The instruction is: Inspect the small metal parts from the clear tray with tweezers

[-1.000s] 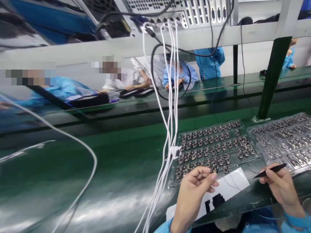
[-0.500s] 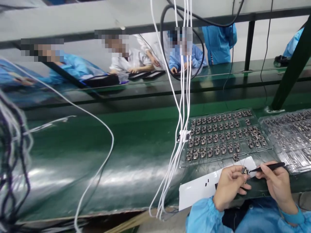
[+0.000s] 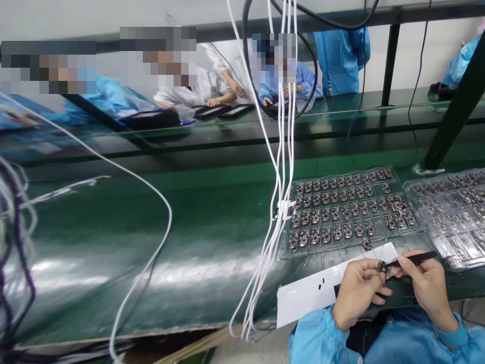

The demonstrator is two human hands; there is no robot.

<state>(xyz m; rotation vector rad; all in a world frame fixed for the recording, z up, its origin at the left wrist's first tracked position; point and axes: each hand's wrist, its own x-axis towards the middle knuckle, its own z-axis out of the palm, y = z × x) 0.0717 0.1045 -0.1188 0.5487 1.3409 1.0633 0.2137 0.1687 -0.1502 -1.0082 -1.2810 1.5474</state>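
Your left hand pinched a circuit board. Your right hand, beside it, pinched a black pointed tool.

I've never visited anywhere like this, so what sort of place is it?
Probably an electronics workshop: a clear tray holds rows of small circuit boards, people line the far bench, and the right hand grips a slim black tool.

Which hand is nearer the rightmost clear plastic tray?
Right. The right hand, holding a slim black tool, is just off the near-left corner of the tray; the left hand, pinching a small dark component, is farther left.
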